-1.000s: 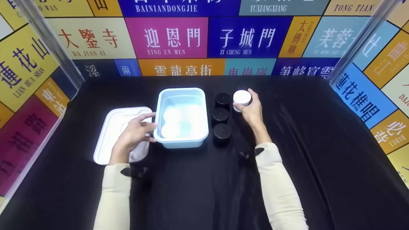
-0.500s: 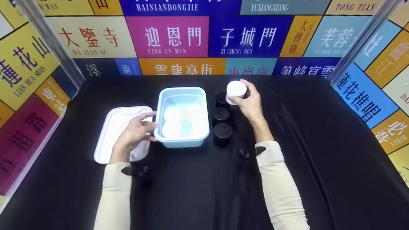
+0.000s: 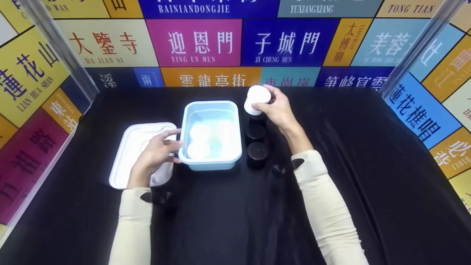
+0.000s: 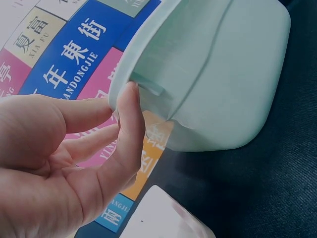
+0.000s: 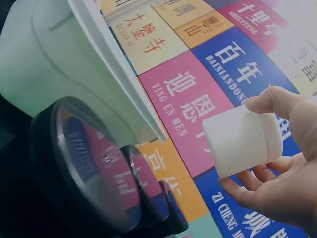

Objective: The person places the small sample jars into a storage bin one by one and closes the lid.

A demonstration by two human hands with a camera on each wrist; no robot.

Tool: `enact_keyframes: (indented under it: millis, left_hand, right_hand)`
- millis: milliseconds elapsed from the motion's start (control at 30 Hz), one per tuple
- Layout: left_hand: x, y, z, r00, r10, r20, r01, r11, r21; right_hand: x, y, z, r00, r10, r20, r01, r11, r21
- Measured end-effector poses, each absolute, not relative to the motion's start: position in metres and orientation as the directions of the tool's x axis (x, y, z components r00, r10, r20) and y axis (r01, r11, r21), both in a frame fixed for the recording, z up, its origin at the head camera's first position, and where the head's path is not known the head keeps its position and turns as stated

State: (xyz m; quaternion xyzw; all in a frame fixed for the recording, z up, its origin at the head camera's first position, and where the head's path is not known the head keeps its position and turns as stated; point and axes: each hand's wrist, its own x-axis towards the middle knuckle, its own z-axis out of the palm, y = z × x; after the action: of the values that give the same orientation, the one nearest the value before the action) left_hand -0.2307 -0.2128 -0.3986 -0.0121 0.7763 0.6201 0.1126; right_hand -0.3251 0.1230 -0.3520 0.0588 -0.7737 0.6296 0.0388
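Note:
In the head view my right hand (image 3: 278, 106) grips a white lidded jar (image 3: 258, 95) by its side, raised over the farthest black jar. The right wrist view shows this white jar (image 5: 242, 140) tilted, the thumb on one side and fingers on the other. My left hand (image 3: 156, 151) pinches the left rim of a pale blue plastic container (image 3: 211, 166). In the left wrist view the fingertips of the left hand (image 4: 94, 148) meet at the rim of the container (image 4: 233, 99). Several white round-topped jars (image 3: 198, 149) stand inside it, washed out by glare.
Black-lidded jars stand in a row right of the container; the nearest black jar (image 3: 257, 152) is fully visible. A white lid (image 3: 128, 158) lies on the black cloth (image 3: 220, 221), partly under the left hand. A printed panel wall (image 3: 204, 42) rises behind.
My right hand has lifted the white jar off the cloth and carried it left, over the farthest black jar, where it now tilts. My left hand stays at the container's rim.

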Motion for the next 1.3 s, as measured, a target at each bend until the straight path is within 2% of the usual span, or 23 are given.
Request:
enact_keyframes:
  millis: [233,533,733,1133,1300]
  left_hand:
    - [-0.231,-0.213,-0.399,-0.975,0.111,-0.194,-0.164,0.233,0.959]
    - [-0.230,-0.212,-0.398,-0.976,0.116,-0.182,-0.153,0.224,0.962]
    - [-0.229,-0.213,-0.397,-0.978,0.117,-0.175,-0.147,0.215,0.966]
    - [-0.227,-0.214,-0.398,-0.977,0.112,-0.182,-0.154,0.221,0.963]
    - [-0.229,-0.212,-0.397,-0.977,0.119,-0.179,-0.150,0.219,0.964]
  right_hand:
    - [-0.331,0.103,-0.338,-0.981,-0.121,0.154,-0.179,0.238,-0.955]
    - [-0.341,0.086,-0.324,-0.966,-0.226,0.125,-0.228,0.518,-0.824]
    - [-0.345,0.077,-0.321,-0.953,-0.279,0.116,-0.263,0.579,-0.772]
    - [-0.346,0.053,-0.325,-0.921,-0.390,-0.013,-0.286,0.697,-0.658]
    - [-0.347,0.046,-0.325,-0.908,-0.419,-0.020,-0.316,0.713,-0.626]
